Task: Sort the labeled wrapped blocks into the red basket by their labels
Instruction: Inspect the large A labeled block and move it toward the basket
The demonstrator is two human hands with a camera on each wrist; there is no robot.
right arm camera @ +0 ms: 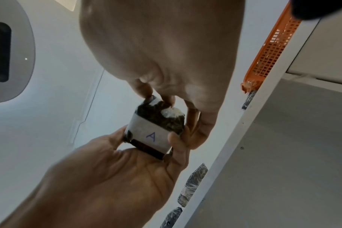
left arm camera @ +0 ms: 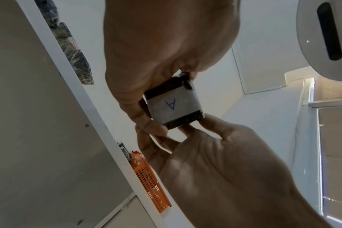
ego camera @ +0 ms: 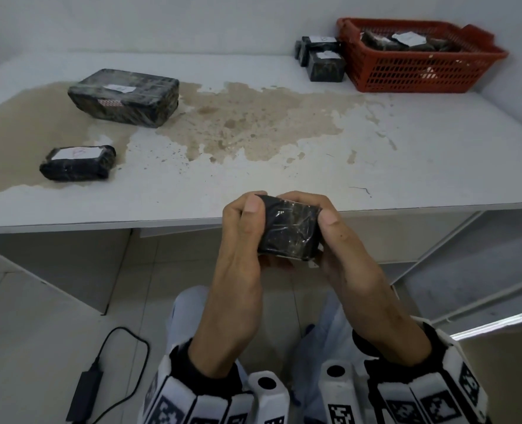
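I hold a small black wrapped block (ego camera: 290, 231) in both hands just in front of the table's front edge. My left hand (ego camera: 247, 215) grips its left end and my right hand (ego camera: 327, 223) its right end. The white label (left arm camera: 173, 106) on its underside reads "A" and also shows in the right wrist view as the label (right arm camera: 150, 136). The red basket (ego camera: 412, 73) stands at the back right with wrapped blocks (ego camera: 403, 41) inside. A large block (ego camera: 123, 97) and a small labelled block (ego camera: 77, 163) lie at the left.
More wrapped blocks (ego camera: 324, 61) sit against the basket's left side. A wide brown stain (ego camera: 238, 123) covers the white table's middle. A black cable with an adapter (ego camera: 85, 390) lies on the floor at lower left. A wall rises behind the table.
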